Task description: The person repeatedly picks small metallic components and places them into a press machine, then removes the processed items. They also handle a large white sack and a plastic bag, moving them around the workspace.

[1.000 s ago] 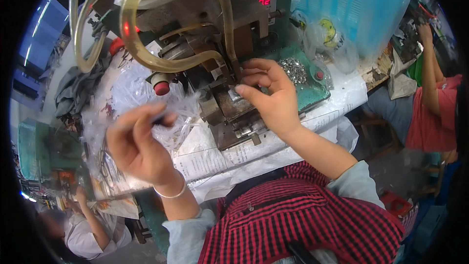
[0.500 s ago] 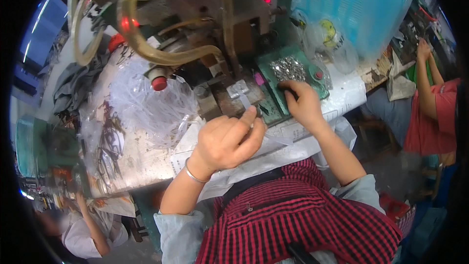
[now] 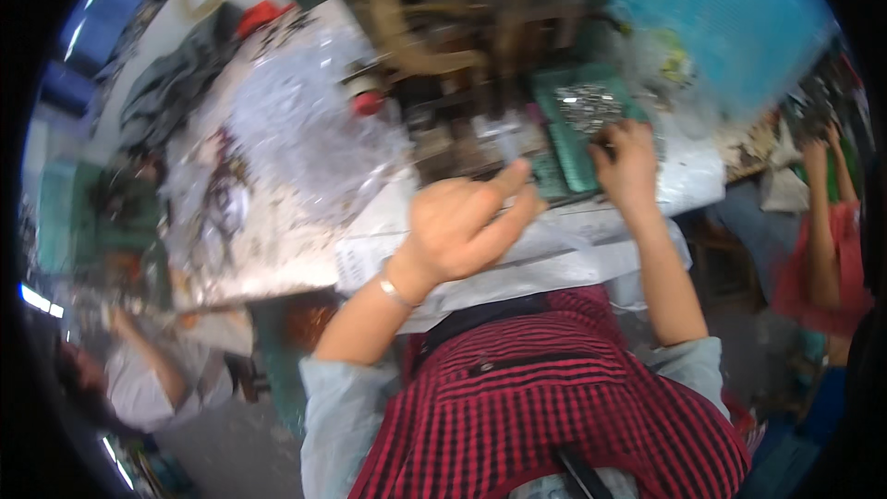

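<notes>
My left hand (image 3: 467, 226) is in front of the press, its thumb and forefinger pinching a clear plastic strip (image 3: 504, 140) that reaches onto the metal work block (image 3: 462, 152). Part of the strip is hidden by the fingers. My right hand (image 3: 633, 166) is at the green tray (image 3: 575, 159), fingers curled down beside a heap of small shiny metal parts (image 3: 588, 107). Whatever lies between those fingertips is too small and blurred to name.
Left of the press lies a pile of clear plastic strips (image 3: 300, 120), beside a red-capped button (image 3: 367, 103). A blue plastic basket (image 3: 725, 23) stands at the back right. Co-workers sit on both sides, one in a red top (image 3: 818, 282), one in white (image 3: 143, 374).
The view has shifted, so the press sits higher. My right hand has drawn its fingers in beside the metal parts. My left hand still pinches the strip at the block.
</notes>
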